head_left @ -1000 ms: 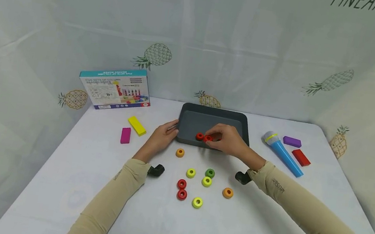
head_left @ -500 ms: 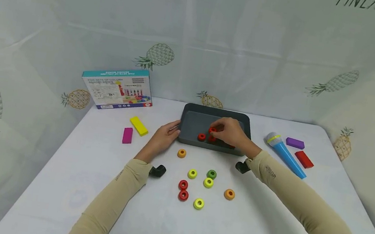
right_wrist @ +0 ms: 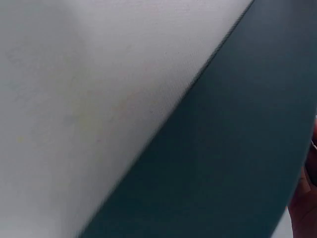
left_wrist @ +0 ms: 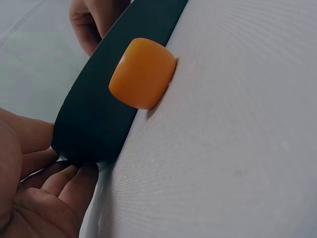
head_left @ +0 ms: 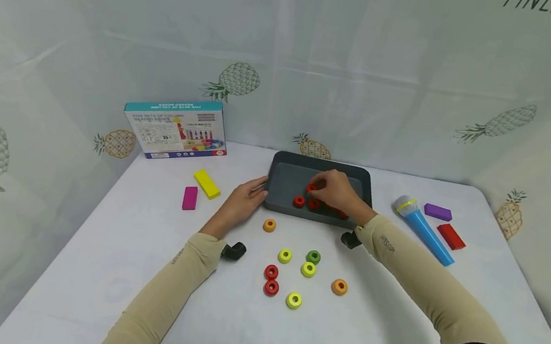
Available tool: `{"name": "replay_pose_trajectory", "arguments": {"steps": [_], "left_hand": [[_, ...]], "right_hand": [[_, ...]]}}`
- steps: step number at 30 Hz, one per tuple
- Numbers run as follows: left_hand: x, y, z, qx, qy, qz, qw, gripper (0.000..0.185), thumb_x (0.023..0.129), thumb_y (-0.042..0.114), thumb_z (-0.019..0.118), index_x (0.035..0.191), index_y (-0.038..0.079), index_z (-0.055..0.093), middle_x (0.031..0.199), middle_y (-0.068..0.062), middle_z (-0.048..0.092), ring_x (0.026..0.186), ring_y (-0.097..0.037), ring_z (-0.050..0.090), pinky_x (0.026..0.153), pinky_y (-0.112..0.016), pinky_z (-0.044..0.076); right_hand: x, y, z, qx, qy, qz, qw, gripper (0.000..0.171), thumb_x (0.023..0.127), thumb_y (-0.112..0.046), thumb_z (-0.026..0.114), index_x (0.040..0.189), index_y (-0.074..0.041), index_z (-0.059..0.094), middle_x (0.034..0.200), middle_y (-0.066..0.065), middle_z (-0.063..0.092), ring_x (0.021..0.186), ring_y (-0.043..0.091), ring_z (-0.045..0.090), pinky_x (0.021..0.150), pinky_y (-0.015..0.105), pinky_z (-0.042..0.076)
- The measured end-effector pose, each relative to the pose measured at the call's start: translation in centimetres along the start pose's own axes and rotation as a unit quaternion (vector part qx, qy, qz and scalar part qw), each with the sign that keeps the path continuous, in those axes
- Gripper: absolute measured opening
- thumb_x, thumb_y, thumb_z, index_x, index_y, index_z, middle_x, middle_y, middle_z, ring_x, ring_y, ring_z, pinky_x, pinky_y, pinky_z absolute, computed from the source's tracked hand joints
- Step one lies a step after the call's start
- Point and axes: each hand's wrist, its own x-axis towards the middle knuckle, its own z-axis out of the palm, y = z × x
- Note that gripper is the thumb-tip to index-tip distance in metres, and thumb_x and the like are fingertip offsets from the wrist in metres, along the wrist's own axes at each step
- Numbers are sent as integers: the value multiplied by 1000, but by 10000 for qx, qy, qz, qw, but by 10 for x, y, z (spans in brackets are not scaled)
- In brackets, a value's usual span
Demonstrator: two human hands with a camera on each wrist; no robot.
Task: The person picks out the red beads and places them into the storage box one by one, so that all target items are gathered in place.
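Since the earlier frame, the right hand (head_left: 338,195) has been carried deeper into the tray (head_left: 285,176), where a red ring (head_left: 311,188) appears to be pinched above two others. The tray's left edge is touched by the left hand (head_left: 245,200), fingers relaxed.

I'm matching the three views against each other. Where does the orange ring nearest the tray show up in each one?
Head: the orange ring lies on the table just in front of the tray's near left corner, right of the left hand.
Left wrist: it fills the upper centre, against the tray's dark wall.
Right wrist: not in view.
Shared landmark: the tray.
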Motion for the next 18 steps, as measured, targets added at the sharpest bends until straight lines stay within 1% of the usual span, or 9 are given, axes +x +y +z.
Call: {"name": "replay_pose_trajectory", "arguments": {"steps": [5, 12, 18], "left_hand": [[-1, 0, 0, 1, 12, -15, 10000, 52, 106, 27, 54, 156, 22, 41, 162, -3, 40, 143, -16, 48, 119, -36, 41], [-2, 0, -1, -30, -25, 120, 9999, 52, 106, 26, 55, 156, 20, 41, 162, -5, 40, 143, -17, 48, 119, -37, 41], [-2, 0, -2, -38, -40, 73, 10000, 53, 106, 26, 55, 157, 20, 40, 162, -5, 40, 144, -17, 47, 118, -37, 41]], "right_hand": [[0, 1, 5, -134, -58, -1, 9999, 30, 89, -14, 77, 117, -3, 75, 116, 16, 74, 103, 28, 70, 87, 43, 61], [-3, 3, 8, -120, 10, -19, 9999, 29, 88, -14, 79, 114, -2, 76, 114, 17, 74, 100, 28, 70, 82, 42, 61], [1, 2, 11, -124, -12, 51, 9999, 27, 89, -14, 78, 114, -3, 76, 111, 16, 75, 97, 27, 71, 80, 40, 62]]}}
